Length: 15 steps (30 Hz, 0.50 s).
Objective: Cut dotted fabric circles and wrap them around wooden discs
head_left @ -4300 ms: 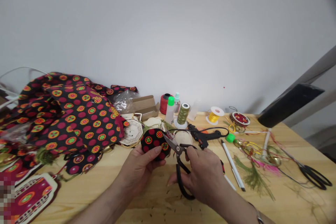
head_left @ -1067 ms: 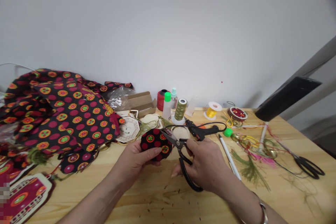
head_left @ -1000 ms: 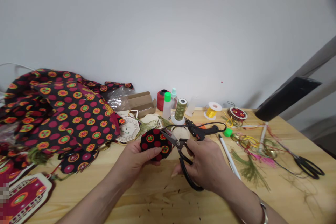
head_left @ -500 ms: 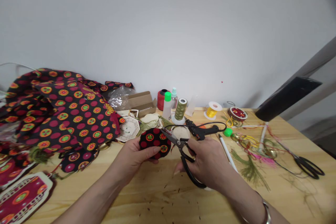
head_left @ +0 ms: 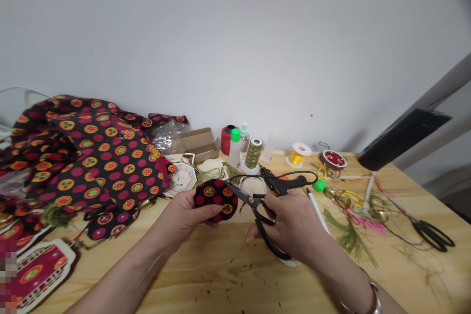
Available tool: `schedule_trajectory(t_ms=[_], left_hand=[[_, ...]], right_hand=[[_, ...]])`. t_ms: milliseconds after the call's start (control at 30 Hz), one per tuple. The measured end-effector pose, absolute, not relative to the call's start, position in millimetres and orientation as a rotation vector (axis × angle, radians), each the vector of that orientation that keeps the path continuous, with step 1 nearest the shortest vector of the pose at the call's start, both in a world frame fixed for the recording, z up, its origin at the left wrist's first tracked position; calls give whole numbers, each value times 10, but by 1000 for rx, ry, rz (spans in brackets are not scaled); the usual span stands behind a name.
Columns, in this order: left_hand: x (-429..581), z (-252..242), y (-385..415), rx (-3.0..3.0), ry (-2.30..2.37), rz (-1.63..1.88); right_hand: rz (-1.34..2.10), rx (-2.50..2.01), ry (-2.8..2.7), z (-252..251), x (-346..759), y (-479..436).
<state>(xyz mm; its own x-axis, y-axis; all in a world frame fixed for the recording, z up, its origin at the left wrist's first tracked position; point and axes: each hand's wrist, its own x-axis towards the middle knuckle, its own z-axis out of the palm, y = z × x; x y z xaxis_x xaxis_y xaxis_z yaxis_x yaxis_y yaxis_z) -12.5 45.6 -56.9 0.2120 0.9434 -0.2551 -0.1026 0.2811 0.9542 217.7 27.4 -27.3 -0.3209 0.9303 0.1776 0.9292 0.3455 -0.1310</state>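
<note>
Pinched between the thumb and fingers of my left hand [head_left: 191, 213] is a round, fabric-covered piece [head_left: 216, 199], black with red dots and bright flowers. My right hand [head_left: 290, 223] grips black-handled scissors [head_left: 253, 200], whose blades point left at the upper right edge of the round piece. Whether the blades touch the cloth is hard to see. Behind the scissors lie a pale round disc [head_left: 253, 185] and a black glue gun [head_left: 285, 184]. Small dark scraps are scattered on the wood below my hands.
Patterned cloth [head_left: 110, 157] is heaped at the left, beside a cardboard box [head_left: 200, 144]. Along the wall stand a red thread cone [head_left: 226, 141], a green-capped bottle [head_left: 234, 149], an olive thread spool [head_left: 253, 153] and a yellow cord spool [head_left: 297, 155]. Other scissors [head_left: 432, 234] lie right.
The round piece in my left hand has shifted slightly left and up. My right hand and the scissors stay almost in place.
</note>
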Motion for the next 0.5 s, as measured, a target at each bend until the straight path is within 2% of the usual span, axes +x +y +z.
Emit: schedule_trajectory(t_ms=[267, 500], left_hand=[[-114, -515, 456, 1031, 1124, 920], [-107, -563, 455, 986, 1110, 901]], right_hand=[[-43, -1643, -2350, -298, 2210, 290], [75, -1720, -2297, -240, 2187, 309]])
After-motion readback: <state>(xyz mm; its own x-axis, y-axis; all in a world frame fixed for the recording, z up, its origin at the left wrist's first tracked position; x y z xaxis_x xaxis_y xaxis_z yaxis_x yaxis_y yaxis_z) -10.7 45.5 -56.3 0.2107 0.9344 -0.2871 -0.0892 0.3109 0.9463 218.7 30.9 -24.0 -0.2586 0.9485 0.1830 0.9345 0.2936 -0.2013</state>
